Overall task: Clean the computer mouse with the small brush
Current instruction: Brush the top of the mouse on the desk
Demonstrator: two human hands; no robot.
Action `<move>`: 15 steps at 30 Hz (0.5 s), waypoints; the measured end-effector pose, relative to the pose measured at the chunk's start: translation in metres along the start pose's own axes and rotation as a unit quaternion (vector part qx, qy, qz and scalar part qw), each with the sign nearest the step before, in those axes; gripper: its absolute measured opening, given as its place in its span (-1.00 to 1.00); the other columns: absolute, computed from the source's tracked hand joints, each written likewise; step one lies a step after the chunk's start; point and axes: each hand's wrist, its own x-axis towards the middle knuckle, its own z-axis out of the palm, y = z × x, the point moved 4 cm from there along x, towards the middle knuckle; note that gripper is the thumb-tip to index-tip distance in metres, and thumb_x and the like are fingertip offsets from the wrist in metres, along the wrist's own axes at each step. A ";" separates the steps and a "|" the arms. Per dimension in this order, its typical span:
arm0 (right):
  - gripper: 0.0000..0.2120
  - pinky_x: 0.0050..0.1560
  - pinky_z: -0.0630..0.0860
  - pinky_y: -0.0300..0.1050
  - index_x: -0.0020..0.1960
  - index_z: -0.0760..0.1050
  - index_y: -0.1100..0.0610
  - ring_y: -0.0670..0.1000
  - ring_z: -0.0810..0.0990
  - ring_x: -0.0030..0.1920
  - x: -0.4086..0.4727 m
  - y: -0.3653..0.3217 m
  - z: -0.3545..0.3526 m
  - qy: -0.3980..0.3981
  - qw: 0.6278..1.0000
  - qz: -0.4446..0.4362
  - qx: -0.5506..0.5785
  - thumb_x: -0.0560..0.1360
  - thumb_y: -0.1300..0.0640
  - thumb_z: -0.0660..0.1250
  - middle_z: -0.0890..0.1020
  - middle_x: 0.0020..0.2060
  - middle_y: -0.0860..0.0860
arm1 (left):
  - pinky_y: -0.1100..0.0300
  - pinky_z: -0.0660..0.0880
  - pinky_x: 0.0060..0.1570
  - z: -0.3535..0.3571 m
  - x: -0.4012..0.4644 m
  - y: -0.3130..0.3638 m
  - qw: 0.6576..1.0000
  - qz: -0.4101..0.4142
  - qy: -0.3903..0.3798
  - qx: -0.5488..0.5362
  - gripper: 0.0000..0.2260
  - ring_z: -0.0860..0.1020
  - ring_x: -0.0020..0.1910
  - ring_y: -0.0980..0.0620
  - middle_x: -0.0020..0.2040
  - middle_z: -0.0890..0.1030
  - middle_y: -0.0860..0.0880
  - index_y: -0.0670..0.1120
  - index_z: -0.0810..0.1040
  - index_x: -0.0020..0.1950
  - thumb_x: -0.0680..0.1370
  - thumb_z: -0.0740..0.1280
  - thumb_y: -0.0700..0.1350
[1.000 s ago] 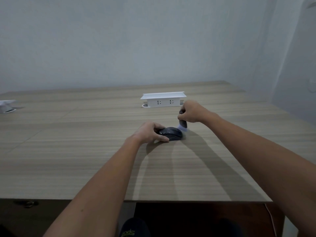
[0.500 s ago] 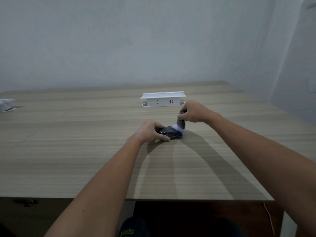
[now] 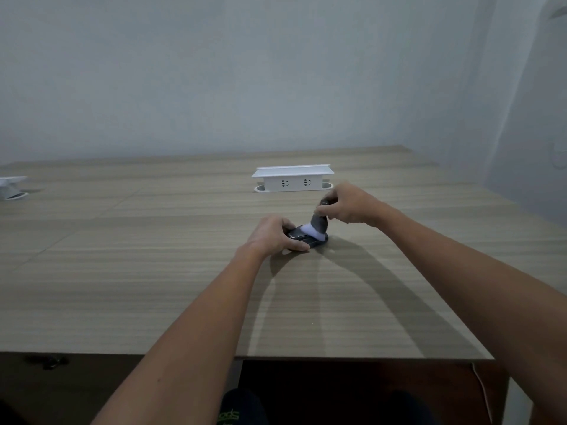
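Note:
A dark computer mouse [image 3: 306, 239] lies on the wooden table [image 3: 153, 271], a little past its middle. My left hand [image 3: 273, 236] grips the mouse from its left side and covers part of it. My right hand [image 3: 346, 205] holds a small brush [image 3: 319, 223] with a dark grey handle by its top end. The brush's white bristles rest on the top of the mouse, slanting down to the left.
A white socket box [image 3: 293, 179] stands on the table just behind my hands. Another white box [image 3: 12, 187] sits at the far left edge. A pale wall rises behind the table and on the right. The table's near edge runs below my forearms.
My right hand has swept the brush leftward, from the mouse's right end onto its top. My left hand stays on the mouse.

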 end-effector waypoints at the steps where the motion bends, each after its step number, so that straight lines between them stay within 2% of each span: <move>1: -0.79 -0.36 0.33 -0.12 -0.21 0.65 0.36 0.04 0.38 -0.40 0.001 0.001 0.001 0.000 1.000 0.002 -0.030 0.42 0.19 0.38 0.50 -0.43 0.14 | -0.05 0.59 0.07 0.000 0.000 0.000 1.000 -0.001 0.002 0.001 -0.59 0.69 0.03 -0.14 -0.07 0.75 -0.12 -0.12 0.74 0.04 0.28 0.65 0.04; 4: -0.83 -0.39 0.32 -0.16 -0.27 0.65 0.28 -0.02 0.37 -0.45 0.002 -0.003 -0.005 0.037 0.998 -0.004 -0.059 0.41 0.20 0.37 0.52 -0.45 0.11 | 0.05 0.58 0.00 0.000 -0.001 0.001 1.000 -0.007 0.005 0.002 -0.58 0.68 0.01 -0.11 -0.07 0.75 -0.10 -0.12 0.73 0.04 0.28 0.65 0.06; 7: -0.84 -0.46 0.31 -0.25 -0.23 0.68 0.21 -0.11 0.35 -0.50 0.000 -0.007 -0.004 0.020 0.999 -0.026 -0.026 0.43 0.15 0.40 0.51 -0.46 0.03 | 0.04 0.55 -0.08 0.000 -0.001 0.001 1.000 -0.006 0.005 0.005 -0.59 0.68 0.02 -0.16 -0.07 0.75 -0.14 -0.14 0.73 0.01 0.28 0.65 0.06; 9: -0.82 -0.39 0.33 -0.16 -0.22 0.67 0.30 -0.01 0.39 -0.43 0.001 -0.003 -0.001 0.012 0.998 -0.016 -0.066 0.42 0.18 0.39 0.57 -0.41 0.19 | -0.04 0.59 0.04 0.000 -0.002 0.002 1.000 -0.007 0.007 0.006 -0.57 0.68 0.03 -0.15 -0.04 0.75 -0.14 -0.15 0.73 0.04 0.28 0.65 0.05; 11: -0.80 -0.37 0.30 -0.14 -0.25 0.62 0.40 0.04 0.37 -0.40 0.001 -0.003 -0.002 0.036 0.996 -0.015 -0.076 0.39 0.24 0.35 0.59 -0.36 0.33 | -0.06 0.60 0.10 0.001 -0.002 0.003 1.000 -0.009 0.009 0.006 -0.56 0.69 0.03 -0.12 -0.05 0.75 -0.12 -0.15 0.73 0.06 0.28 0.65 0.05; 13: -0.82 -0.40 0.32 -0.17 -0.25 0.66 0.31 0.02 0.36 -0.42 0.003 -0.004 -0.002 0.048 0.997 -0.025 -0.055 0.40 0.21 0.36 0.54 -0.45 0.22 | -0.03 0.59 0.03 0.001 -0.001 0.002 1.000 -0.007 0.010 0.007 -0.57 0.69 -0.02 -0.11 -0.06 0.75 -0.13 -0.15 0.73 0.03 0.28 0.65 0.06; 15: -0.82 -0.35 0.36 -0.15 -0.21 0.69 0.26 0.00 0.40 -0.39 0.001 -0.008 0.000 0.034 0.998 -0.039 -0.045 0.42 0.16 0.38 0.54 -0.43 0.15 | 0.03 0.55 -0.10 0.001 -0.001 0.002 1.000 -0.002 0.012 0.010 -0.58 0.66 -0.11 -0.09 -0.07 0.75 -0.16 -0.15 0.73 0.00 0.28 0.65 0.06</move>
